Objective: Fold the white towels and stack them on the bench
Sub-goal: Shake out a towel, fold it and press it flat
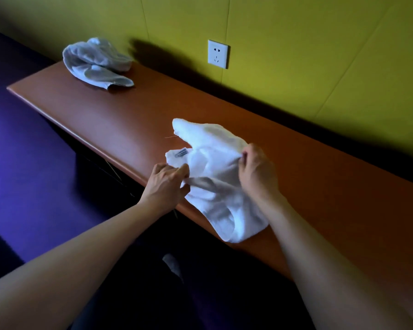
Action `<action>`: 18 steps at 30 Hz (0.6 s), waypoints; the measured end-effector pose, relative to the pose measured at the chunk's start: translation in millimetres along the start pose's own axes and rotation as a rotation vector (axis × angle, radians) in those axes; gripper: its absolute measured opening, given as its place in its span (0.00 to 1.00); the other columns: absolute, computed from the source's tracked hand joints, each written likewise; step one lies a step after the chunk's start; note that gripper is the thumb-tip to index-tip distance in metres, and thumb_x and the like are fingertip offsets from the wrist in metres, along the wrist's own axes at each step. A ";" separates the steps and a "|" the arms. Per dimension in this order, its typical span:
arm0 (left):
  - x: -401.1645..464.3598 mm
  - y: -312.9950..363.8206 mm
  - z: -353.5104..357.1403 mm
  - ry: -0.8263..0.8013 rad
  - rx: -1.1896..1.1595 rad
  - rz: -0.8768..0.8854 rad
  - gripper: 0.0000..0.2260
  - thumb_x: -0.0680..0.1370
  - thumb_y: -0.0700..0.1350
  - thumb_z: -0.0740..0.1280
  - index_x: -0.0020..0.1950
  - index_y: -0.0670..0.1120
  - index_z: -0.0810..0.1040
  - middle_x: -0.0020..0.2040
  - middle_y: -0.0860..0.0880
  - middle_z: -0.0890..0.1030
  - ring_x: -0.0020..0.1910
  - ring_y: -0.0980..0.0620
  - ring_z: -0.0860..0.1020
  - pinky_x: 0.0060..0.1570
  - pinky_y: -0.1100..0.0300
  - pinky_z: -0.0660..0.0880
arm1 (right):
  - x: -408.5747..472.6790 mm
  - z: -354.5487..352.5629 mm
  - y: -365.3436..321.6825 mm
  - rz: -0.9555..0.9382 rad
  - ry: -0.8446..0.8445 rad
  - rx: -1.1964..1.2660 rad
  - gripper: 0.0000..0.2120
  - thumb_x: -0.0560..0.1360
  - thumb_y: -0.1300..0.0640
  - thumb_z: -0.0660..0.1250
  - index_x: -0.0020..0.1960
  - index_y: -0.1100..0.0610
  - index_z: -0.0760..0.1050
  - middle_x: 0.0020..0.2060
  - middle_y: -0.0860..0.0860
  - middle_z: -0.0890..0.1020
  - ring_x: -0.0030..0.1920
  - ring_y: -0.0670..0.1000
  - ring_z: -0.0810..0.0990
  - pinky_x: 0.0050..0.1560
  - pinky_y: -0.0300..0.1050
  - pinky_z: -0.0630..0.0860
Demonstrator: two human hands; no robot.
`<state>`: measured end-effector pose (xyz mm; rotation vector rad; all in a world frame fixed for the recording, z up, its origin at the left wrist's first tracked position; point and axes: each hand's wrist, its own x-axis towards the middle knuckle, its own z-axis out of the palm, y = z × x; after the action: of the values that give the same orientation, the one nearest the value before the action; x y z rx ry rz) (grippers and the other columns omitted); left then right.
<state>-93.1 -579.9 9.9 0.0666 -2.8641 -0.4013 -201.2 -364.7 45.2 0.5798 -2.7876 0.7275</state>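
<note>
Nearest the camera, 2 bare forearms reach out over the front edge of the bench (320, 177). The left hand (166, 184) pinches a fold of the near towel (215, 177) between thumb and fingertips, and the right hand (258, 170) has its fingers curled round a bunched edge of the same towel. That towel lies crumpled on the bench, its lower end hanging just over the front edge, a small label (182, 153) showing near its left corner.

This looks like the opening step: finding the corners and spreading the cloth before any fold. The next move probably calls for drawing the 2 hands apart so the towel lies flat, edges lined up.

Farther off, at the bench's far left end, a second towel (98, 63) sits in a heap, unfolded. That makes 2 towels, 0 folded. On the yellow wall (320, 55) behind is 1 socket (218, 54).
</note>
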 end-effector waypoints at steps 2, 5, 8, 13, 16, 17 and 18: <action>1.1 4.5 -6.1 0.009 -0.054 0.006 0.07 0.71 0.44 0.67 0.46 0.47 0.71 0.31 0.54 0.72 0.30 0.44 0.72 0.52 0.49 0.72 | -4.5 -13.7 14.6 0.113 0.129 0.127 0.07 0.81 0.59 0.62 0.56 0.59 0.74 0.50 0.57 0.81 0.48 0.57 0.80 0.41 0.40 0.64; 9.6 32.9 -19.1 0.062 -0.154 0.062 0.06 0.72 0.44 0.64 0.45 0.46 0.69 0.35 0.53 0.72 0.33 0.43 0.72 0.40 0.54 0.66 | -19.0 -30.6 32.6 0.207 0.150 0.124 0.06 0.80 0.61 0.63 0.56 0.61 0.74 0.51 0.59 0.80 0.50 0.60 0.79 0.40 0.38 0.58; 20.3 65.7 -34.7 0.126 -0.361 0.020 0.07 0.75 0.40 0.67 0.49 0.44 0.69 0.36 0.50 0.75 0.32 0.44 0.71 0.32 0.53 0.64 | -31.1 -52.9 43.8 0.202 0.213 0.062 0.09 0.75 0.61 0.67 0.55 0.57 0.73 0.51 0.56 0.77 0.50 0.59 0.78 0.44 0.46 0.68; 32.4 112.9 -70.0 0.058 -0.509 0.048 0.07 0.76 0.42 0.70 0.51 0.47 0.74 0.33 0.53 0.76 0.33 0.47 0.74 0.36 0.50 0.75 | -68.2 -92.4 9.9 0.027 0.019 0.480 0.18 0.72 0.45 0.74 0.55 0.52 0.74 0.43 0.48 0.80 0.42 0.48 0.79 0.41 0.40 0.75; 33.9 140.5 -90.6 0.062 -0.552 0.110 0.05 0.75 0.44 0.71 0.47 0.47 0.76 0.31 0.54 0.73 0.30 0.54 0.68 0.36 0.52 0.71 | -91.0 -85.3 -12.6 0.082 0.033 0.345 0.23 0.70 0.44 0.76 0.56 0.52 0.70 0.48 0.48 0.80 0.47 0.51 0.80 0.48 0.46 0.75; 32.8 149.6 -99.5 0.075 -0.557 0.151 0.05 0.75 0.44 0.72 0.47 0.47 0.77 0.31 0.53 0.73 0.30 0.54 0.68 0.36 0.52 0.71 | -94.0 -82.6 -15.5 0.147 0.110 0.263 0.21 0.71 0.48 0.75 0.56 0.53 0.69 0.48 0.50 0.80 0.48 0.53 0.81 0.48 0.48 0.76; 31.4 157.4 -110.0 0.093 -0.549 0.193 0.05 0.75 0.45 0.72 0.47 0.46 0.77 0.32 0.53 0.74 0.30 0.54 0.69 0.36 0.52 0.71 | -95.3 -84.0 -17.4 0.219 0.195 0.211 0.17 0.72 0.53 0.74 0.55 0.55 0.70 0.48 0.52 0.81 0.48 0.56 0.81 0.47 0.48 0.76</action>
<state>-97.8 -460.3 163.3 -0.2795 -2.5373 -1.0853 -99.9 -305.7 97.3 0.2219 -2.6350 1.0712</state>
